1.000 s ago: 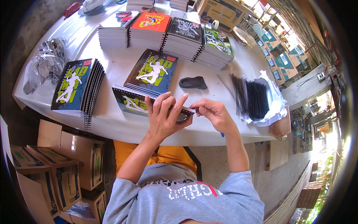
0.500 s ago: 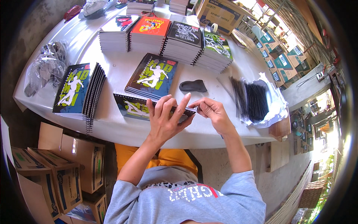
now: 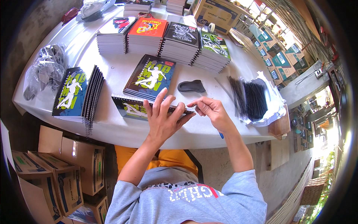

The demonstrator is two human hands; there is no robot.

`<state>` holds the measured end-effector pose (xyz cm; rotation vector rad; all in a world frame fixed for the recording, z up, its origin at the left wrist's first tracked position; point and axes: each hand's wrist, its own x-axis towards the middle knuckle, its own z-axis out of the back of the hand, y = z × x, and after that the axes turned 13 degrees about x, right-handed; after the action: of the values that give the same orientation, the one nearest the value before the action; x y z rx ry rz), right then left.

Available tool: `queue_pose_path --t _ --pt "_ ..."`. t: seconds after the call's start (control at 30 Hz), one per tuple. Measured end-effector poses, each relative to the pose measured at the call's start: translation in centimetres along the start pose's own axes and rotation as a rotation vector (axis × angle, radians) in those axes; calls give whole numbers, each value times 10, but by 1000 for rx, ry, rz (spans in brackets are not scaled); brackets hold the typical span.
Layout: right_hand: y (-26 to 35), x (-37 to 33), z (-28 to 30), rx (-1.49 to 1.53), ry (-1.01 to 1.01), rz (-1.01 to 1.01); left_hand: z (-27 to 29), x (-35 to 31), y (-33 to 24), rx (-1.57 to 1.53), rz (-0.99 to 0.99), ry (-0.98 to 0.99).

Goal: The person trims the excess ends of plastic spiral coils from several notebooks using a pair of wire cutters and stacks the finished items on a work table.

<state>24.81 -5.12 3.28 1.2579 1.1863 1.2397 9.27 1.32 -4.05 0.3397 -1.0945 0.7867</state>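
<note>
A notebook [image 3: 128,107] with a dark cover and green lettering stands on its edge near the table's front, its row of binding holes upward. My left hand [image 3: 163,118] grips its right part, thumb toward the near side and some fingers raised. At the notebook's right end my right hand [image 3: 212,112] is closed in a pinch; what it holds is hidden. A small blue tip [image 3: 221,135] sticks out below that palm. Just behind lies a stack of matching notebooks [image 3: 151,76]. A dark, flat, curved pad [image 3: 191,86] rests to its right.
Spiral-bound notebooks [image 3: 76,91] are piled at left, beside a clear plastic bag [image 3: 46,71]. Several notebook stacks [image 3: 179,44] line the back. Black spiral coils [image 3: 250,97] lie on white wrapping at right. Cardboard boxes [image 3: 67,179] stand lower left, below the white table [image 3: 100,128].
My right hand has shifted slightly at the notebook's end, and the blue tip now shows beneath it. My left hand's fingers have lifted and moved a little. The notebook stays upright.
</note>
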Motion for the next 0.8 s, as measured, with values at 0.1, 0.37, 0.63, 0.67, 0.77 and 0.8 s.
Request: queue_pose_path --t 0.1,0.37,0.63,0.67,0.77,0.8 --pt "1 0 0 -22 26 8 1 2 0 8 -6 5" --pt "3 4 2 -23 63 -34 4 7 0 -42 8 70" --pt "21 -6 12 -699 202 153 6 8 4 -109 18 108" --pt "20 -8 13 -605 205 131 6 10 4 -107 19 106" --pt "21 -8 8 -736 172 182 7 12 4 -109 13 94" --pt "22 -7 5 -737 169 184 7 11 5 -93 6 97"
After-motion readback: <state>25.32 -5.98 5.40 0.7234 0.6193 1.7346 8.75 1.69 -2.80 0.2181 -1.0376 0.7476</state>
